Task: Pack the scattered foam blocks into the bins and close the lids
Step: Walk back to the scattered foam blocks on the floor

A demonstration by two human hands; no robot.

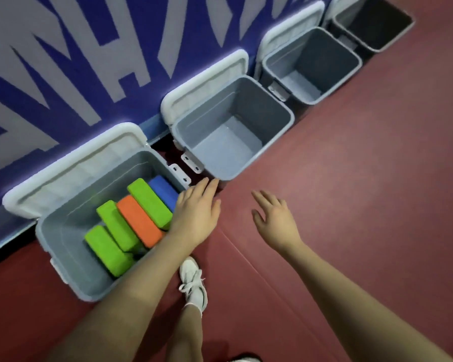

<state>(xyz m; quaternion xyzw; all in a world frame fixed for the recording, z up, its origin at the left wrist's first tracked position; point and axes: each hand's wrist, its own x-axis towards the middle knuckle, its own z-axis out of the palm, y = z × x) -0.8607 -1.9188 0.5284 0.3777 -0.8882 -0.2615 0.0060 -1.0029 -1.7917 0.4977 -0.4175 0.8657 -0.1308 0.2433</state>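
Progress looks partial: five foam blocks (131,223) sit in lower-left bin (63,257), other bins (233,126) hold nothing, all lids (73,165) up, left hand (194,215) and right hand (275,220) spread, holding nothing.

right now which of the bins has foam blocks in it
The nearest bin, at the left end of the row; it holds green, orange and blue blocks. The others look empty.

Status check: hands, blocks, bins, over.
Left hand and right hand open, empty. Five foam blocks in nearest bin. Next bin empty, lids up. Nothing blocking.
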